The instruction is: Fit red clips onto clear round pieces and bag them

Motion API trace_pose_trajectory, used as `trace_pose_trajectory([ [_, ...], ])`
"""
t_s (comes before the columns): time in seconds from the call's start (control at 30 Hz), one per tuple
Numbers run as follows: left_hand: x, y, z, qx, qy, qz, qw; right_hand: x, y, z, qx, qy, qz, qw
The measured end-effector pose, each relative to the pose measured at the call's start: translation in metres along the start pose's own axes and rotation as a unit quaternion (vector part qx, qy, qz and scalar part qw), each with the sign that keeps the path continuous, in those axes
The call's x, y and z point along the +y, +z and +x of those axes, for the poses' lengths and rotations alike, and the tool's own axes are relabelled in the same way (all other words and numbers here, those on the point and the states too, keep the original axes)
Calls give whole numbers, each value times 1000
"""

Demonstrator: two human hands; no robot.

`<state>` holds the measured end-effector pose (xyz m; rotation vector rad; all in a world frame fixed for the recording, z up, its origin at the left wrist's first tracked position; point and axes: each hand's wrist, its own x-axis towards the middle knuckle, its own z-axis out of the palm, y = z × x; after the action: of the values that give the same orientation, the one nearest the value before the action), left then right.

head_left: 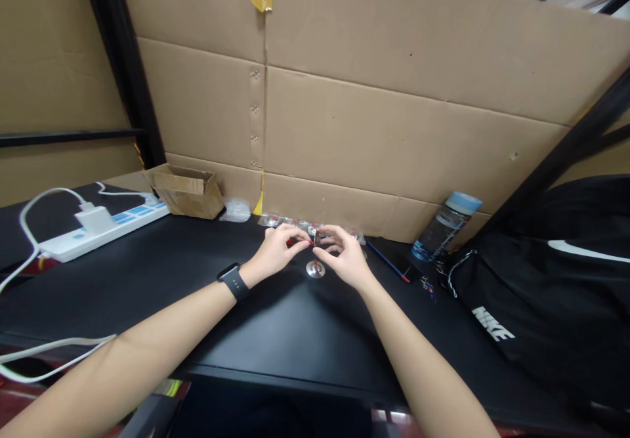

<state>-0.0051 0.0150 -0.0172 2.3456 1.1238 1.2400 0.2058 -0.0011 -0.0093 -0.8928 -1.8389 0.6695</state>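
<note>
Both my hands meet over the far middle of the black table (275,326). My left hand (278,249), with a black watch on the wrist, pinches a small red and silver part (301,242). My right hand (344,254) has its fingers closed on the other side of the same small part. Just below the fingers a small round silver disc with a red bit above it (315,268) rests on the table. Behind the hands lies a row of clear plastic packets (295,222) holding small parts, against the cardboard wall.
A white power strip (105,226) with a plugged charger and cables lies at the left. A small open cardboard box (187,190) stands behind it. A water bottle (445,226), a pen (388,262) and a black bag (551,280) sit at the right.
</note>
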Motion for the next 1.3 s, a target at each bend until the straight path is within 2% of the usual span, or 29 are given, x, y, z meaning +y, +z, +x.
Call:
trace_pose_trajectory([
  [0.17, 0, 4, -2, -10, 9, -11, 1000, -12, 13, -5, -20, -3, 38, 999],
  [0.43, -2, 8, -3, 1, 19, -21, 1000, -15, 16, -6, 1, 2, 25, 1000],
  [0.53, 1, 7, -4, 2, 26, 11, 1000, -15, 17, -6, 8, 5, 26, 1000],
  [0.63, 7, 4, -6, 21, 42, 96, 994, -15, 20, -7, 11, 11, 31, 999],
  [0.73, 14, -1, -8, 33, 110, 209, 971, -13, 24, -6, 20, 40, 78, 996],
  [0.83, 17, -5, -10, 31, 165, 261, 951, -13, 25, -5, 25, 70, 170, 983],
  [1.07, 17, -5, -14, 50, 176, 267, 946, -15, 21, -4, 26, 92, 280, 955],
  [1.3, 17, 0, -12, 62, 151, 259, 952, -9, 18, -3, -3, 97, 295, 950],
])
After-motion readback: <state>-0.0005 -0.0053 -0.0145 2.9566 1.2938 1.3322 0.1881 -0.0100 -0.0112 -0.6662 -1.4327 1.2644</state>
